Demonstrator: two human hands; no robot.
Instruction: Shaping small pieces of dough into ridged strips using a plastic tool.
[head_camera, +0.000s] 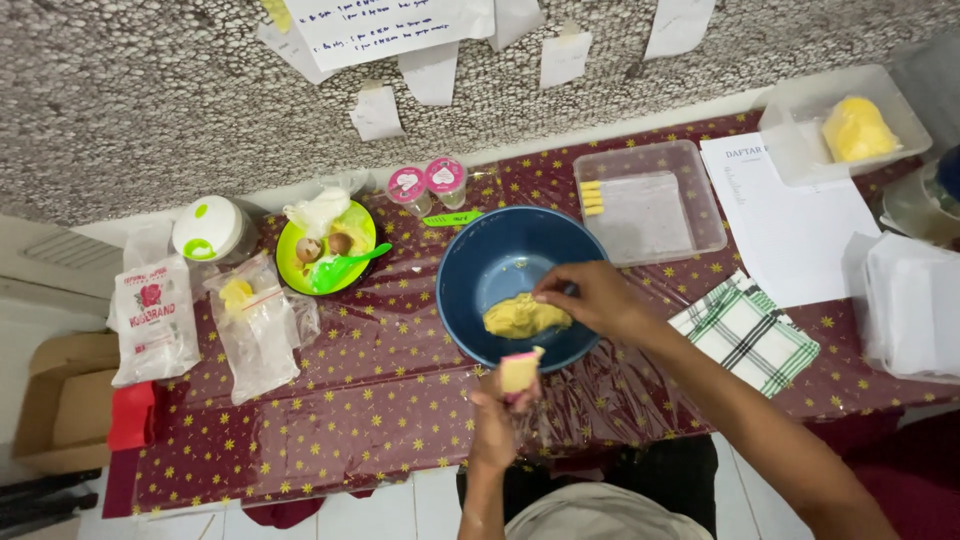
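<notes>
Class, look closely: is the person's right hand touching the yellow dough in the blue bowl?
Touching. The head view shows the right hand reaching into the blue bowl, its fingertips resting on the top edge of the yellow dough with no visible gap.

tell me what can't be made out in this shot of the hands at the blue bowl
- Head view: right hand covers part of the yellow dough in the blue bowl.
- Left hand: its fingers hide the base of the small yellow piece.
- Yellow lump in the clear tub: too small to tell what it is.
- White stack: cut off by the right edge.
</notes>
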